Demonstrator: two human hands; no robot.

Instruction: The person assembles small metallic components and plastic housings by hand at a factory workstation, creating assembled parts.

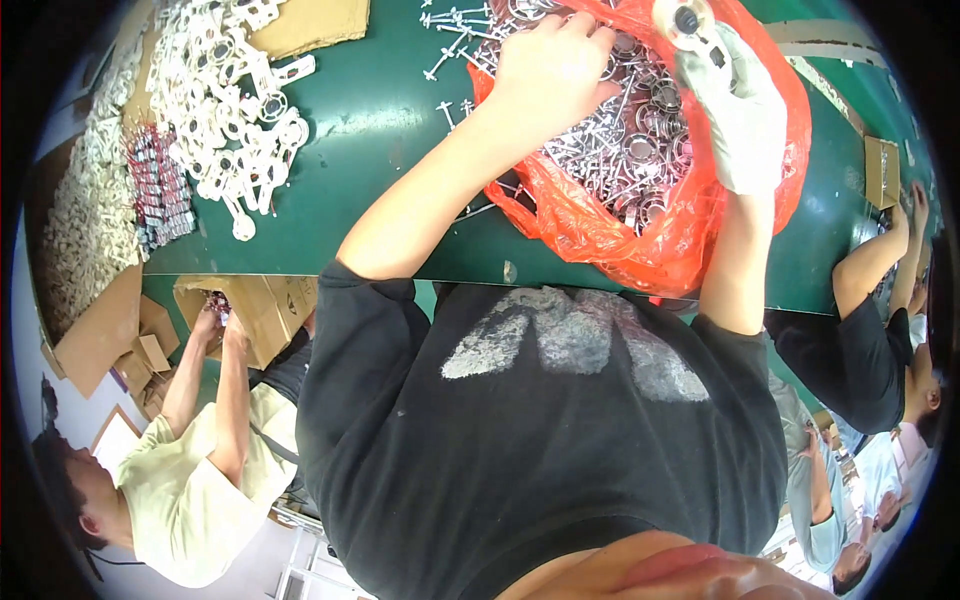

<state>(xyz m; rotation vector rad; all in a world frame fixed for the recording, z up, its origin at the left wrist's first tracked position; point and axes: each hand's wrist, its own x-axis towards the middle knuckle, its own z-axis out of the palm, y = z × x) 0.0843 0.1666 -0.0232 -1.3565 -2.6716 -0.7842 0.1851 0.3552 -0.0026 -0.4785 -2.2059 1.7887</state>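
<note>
My right hand (738, 110), in a pale glove, is closed round a white plastic housing (684, 22) with a round dark-centred opening. It is above the right side of a red plastic bag (640, 262). The bag lies open on the table, full of shiny metal pins (590, 160) and round metal rings (640, 150). Over the bag's far left part is my bare left hand (555, 70), its fingers curled and its thumb toward the pins. Whatever the left fingertips hold, if anything, is hidden.
Loose pins (445, 55) lie left of the bag on the green table (380, 130). Farther left are a heap of white housings (230, 110), small red-and-grey parts (160, 190) and cardboard (310, 25). Co-workers sit on both sides; the left one handles a cardboard box (265, 325).
</note>
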